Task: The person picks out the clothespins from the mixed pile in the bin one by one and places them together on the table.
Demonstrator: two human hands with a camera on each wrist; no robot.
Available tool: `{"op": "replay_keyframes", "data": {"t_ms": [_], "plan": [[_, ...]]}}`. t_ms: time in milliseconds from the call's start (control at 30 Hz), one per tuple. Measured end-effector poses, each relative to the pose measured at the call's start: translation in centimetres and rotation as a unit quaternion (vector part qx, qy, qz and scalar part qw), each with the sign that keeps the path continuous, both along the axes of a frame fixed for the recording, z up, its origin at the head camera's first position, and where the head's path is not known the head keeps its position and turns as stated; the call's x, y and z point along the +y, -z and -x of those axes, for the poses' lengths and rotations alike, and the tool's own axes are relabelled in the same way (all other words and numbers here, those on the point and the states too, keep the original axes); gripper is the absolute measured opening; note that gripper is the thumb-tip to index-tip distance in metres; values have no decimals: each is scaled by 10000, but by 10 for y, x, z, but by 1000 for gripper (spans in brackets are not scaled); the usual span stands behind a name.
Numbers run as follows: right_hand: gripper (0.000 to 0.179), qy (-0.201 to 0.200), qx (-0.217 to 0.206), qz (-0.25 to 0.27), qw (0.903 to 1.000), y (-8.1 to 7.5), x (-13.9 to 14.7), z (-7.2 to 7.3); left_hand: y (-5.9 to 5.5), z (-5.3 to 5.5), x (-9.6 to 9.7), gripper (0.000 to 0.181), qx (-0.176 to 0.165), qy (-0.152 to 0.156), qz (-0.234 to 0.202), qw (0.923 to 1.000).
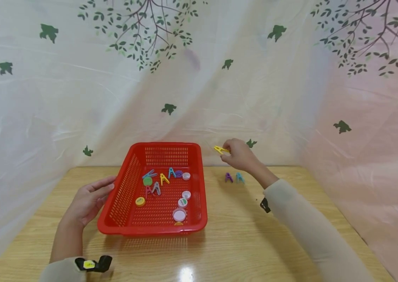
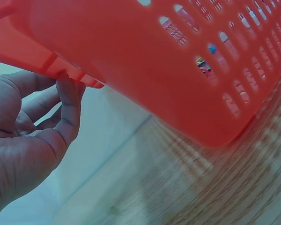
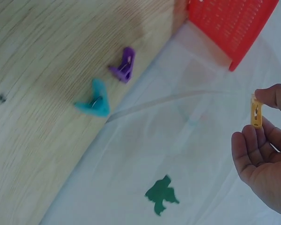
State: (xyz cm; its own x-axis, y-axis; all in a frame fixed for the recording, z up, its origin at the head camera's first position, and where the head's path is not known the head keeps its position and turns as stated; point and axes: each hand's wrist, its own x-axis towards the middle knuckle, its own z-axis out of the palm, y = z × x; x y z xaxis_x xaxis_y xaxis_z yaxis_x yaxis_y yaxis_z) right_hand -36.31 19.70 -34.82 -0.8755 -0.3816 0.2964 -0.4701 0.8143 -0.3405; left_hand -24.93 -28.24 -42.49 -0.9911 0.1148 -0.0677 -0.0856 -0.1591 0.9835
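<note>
A red plastic basket (image 1: pixel 153 230) with slotted walls stands on the table. At its left side my left hand (image 1: pixel 87 200) holds the rim, its fingers bent at the edge in the left wrist view. My right hand (image 1: pixel 238 154) pinches a yellow clothespin (image 1: pixel 218 149) between thumb and fingers, raised to the right of the basket's far end. Below that hand, a purple clothespin (image 1: pixel 228 177) and a blue clothespin (image 1: pixel 240 178) stand side by side on the table. Inside the basket are several clothespins, among them a yellow one (image 1: pixel 164 179) and a grey one (image 1: pixel 156 188).
Several bottle caps also lie in the basket, including a green cap (image 1: pixel 147 181), a yellow cap (image 1: pixel 140 201) and a white cap (image 1: pixel 179 214). Behind the wooden table (image 1: pixel 234 243) hangs a pale curtain (image 1: pixel 128 94) printed with leaves, continuing along the right side.
</note>
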Motion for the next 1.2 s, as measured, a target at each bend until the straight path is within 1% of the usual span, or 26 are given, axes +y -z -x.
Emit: {"op": "replay_keyframes", "data": {"t_ms": [333, 533, 667, 867, 1000, 1200], "plan": [[33, 90, 46, -247, 9996, 11, 29, -6, -1, -1, -3, 49, -34, -20, 19, 10000], [33, 288, -17, -444, 9986, 23, 51, -7, -2, 0, -4, 54, -89, -62, 108, 9999], [32, 404, -190, -302, 9985, 30, 65, -10, -1, 0, -4, 56, -60, -45, 117, 9999], [30, 509, -400, -100, 9979, 46, 82, -12, -1, 2, -3, 52, 2, -26, 69, 10000], [32, 621, -748, 117, 9952, 55, 90, -14, -1, 2, -2, 51, 2, -47, 76, 10000], [32, 900, -1163, 202, 9889, 65, 100, -16, -2, 1, -2, 51, 14, -40, 90, 10000]]}}
